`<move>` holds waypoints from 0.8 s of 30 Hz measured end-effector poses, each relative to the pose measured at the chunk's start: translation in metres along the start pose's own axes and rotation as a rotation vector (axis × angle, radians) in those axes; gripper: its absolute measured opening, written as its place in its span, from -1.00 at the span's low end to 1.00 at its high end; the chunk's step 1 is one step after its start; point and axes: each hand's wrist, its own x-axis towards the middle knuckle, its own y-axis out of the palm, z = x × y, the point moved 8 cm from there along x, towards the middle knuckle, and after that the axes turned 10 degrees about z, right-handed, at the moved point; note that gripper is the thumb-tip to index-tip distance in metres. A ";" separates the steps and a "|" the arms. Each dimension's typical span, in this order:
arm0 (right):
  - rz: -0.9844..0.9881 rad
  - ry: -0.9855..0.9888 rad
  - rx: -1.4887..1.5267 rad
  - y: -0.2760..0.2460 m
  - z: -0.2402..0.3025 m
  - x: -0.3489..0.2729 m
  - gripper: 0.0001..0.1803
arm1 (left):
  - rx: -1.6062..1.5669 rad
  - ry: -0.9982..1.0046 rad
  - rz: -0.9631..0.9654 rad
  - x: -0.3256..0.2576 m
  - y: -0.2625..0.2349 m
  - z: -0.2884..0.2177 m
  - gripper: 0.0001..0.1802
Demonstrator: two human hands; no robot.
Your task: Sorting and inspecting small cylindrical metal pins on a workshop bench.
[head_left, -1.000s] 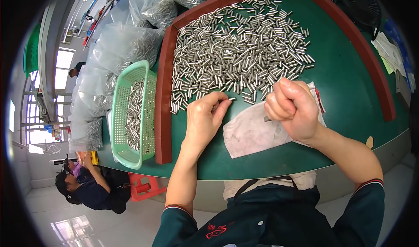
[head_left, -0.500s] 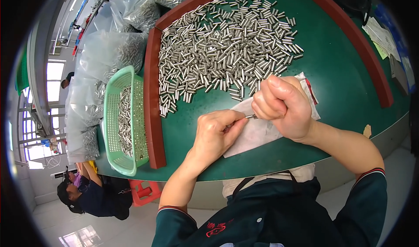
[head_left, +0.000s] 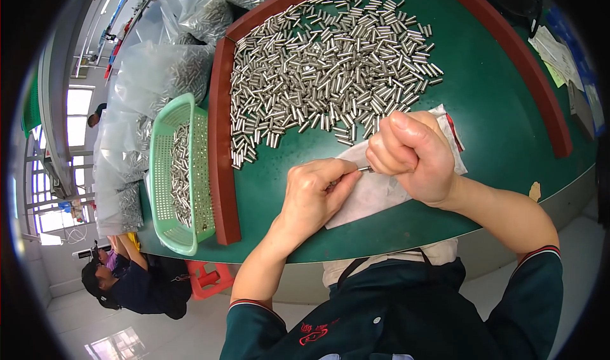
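Reference landmark: pale, smudged, flat sheet (head_left: 381, 198) with a red patch at its far right edge, lying on the smooth green tabletop (head_left: 489, 112).

Piece in hand: a small, slim, grey metal pin (head_left: 365, 169), above the sheet as viewed; its height over the sheet cannot be judged. Its long axis runs nearly sideways across the sheet, from one hand to the other.

Left hand (head_left: 316, 187), over the sheet's left edge: thumb and forefinger pinched together at the tips, no visible gap, on the pin's left end. Right hand (head_left: 416, 160), over the sheet's right part: fingers curled into a tight fist, thumb folded on top. Contents hidden; cannot tell what, if anything, it encloses.

Key relation: the pin points from the left fingertips straight toward the right fist, its darker right end at the curled fingers. Left hand is nearer, being on the pin; actual contact on the right is too small to resolve.

Surroundings: wide heap of loose silvery cylindrical metal pins (head_left: 337, 67) beyond the sheet. Left of the sheet, a dark red straight-edged barrier (head_left: 222, 144); farther left, a pale green perforated plastic basket (head_left: 203, 182) holding similar pins.
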 end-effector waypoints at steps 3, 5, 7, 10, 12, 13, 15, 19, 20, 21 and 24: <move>0.003 0.008 -0.018 0.002 -0.001 -0.001 -0.52 | 0.003 0.020 -0.009 0.000 -0.001 -0.002 -0.93; 0.000 0.018 -0.030 0.002 -0.001 -0.001 -0.52 | 0.017 0.013 0.004 0.000 0.000 -0.002 -0.93; 0.017 0.010 -0.021 0.003 0.001 0.000 -0.53 | 0.017 0.017 0.002 0.000 -0.001 -0.002 -0.92; 0.026 0.003 -0.012 0.003 0.001 0.001 -0.53 | 0.017 0.022 -0.001 0.000 -0.001 -0.002 -0.92; 0.025 0.006 -0.014 0.003 0.000 0.001 -0.53 | 0.018 0.022 -0.002 0.000 -0.001 -0.002 -0.92; 0.025 0.008 -0.015 0.003 0.000 0.001 -0.53 | 0.015 0.022 -0.002 0.000 -0.001 -0.002 -0.92; 0.024 0.010 -0.010 0.003 0.000 0.001 -0.52 | 0.011 0.020 -0.003 0.000 -0.001 -0.002 -0.92; 0.019 0.014 0.000 0.003 0.000 0.000 -0.52 | 0.013 0.027 -0.005 0.000 -0.001 -0.003 -0.92; 0.019 0.015 0.000 0.003 -0.001 0.000 -0.52 | 0.017 0.024 0.001 0.000 -0.001 -0.003 -0.92; 0.009 0.019 -0.018 0.004 -0.002 -0.001 -0.53 | 0.016 0.024 0.002 0.000 0.000 -0.003 -0.92; 0.008 0.029 -0.044 0.004 -0.002 -0.001 -0.53 | 0.022 0.033 0.002 0.000 0.000 -0.003 -0.92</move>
